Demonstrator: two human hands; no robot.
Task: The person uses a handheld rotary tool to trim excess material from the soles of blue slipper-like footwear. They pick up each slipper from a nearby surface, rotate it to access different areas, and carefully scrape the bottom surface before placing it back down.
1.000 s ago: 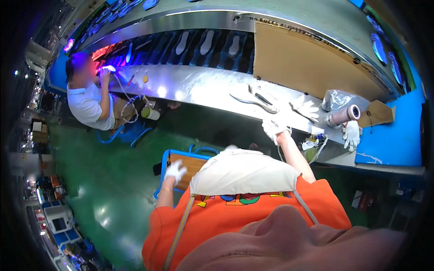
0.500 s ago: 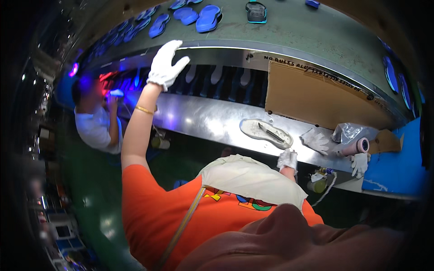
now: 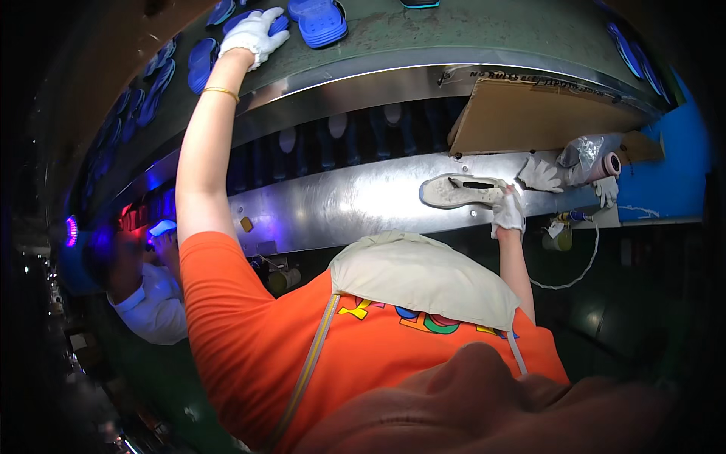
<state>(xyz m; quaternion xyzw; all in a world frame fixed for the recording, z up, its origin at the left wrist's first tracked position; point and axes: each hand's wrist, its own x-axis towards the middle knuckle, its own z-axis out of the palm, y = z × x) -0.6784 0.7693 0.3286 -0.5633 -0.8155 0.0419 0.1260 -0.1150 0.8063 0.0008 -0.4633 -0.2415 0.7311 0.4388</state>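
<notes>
Shoe (image 3: 448, 191): pale, dark opening; on the metal table (image 3: 355, 197), right of centre. Likely light, pliant in the upper, firmer underneath. Best hold: the heel end, thumb and fingers on opposite sides.

Right hand (image 3: 508, 210), white-gloved: touching the shoe's right end; whether clenched, cannot tell.

Blue sole (image 3: 279, 25): far left, on the green surface (image 3: 423, 34); partly covered. Probably light, springy, not fragile; best taken across the sides.

Left hand (image 3: 253, 38), white-gloved: over the blue sole, thumb and fingers apart; whether grasping, cannot tell.

Blue stack (image 3: 318, 23): just right of the left hand.

Containers, right end:
- Bag (image 3: 578, 153), clear, crumpled; contents cannot be told.
- Bottle (image 3: 604, 166), pink, beside the bag; contents hidden.
- Pot (image 3: 559, 239), yellowish, beyond the table's near edge; contents not legible.
</notes>
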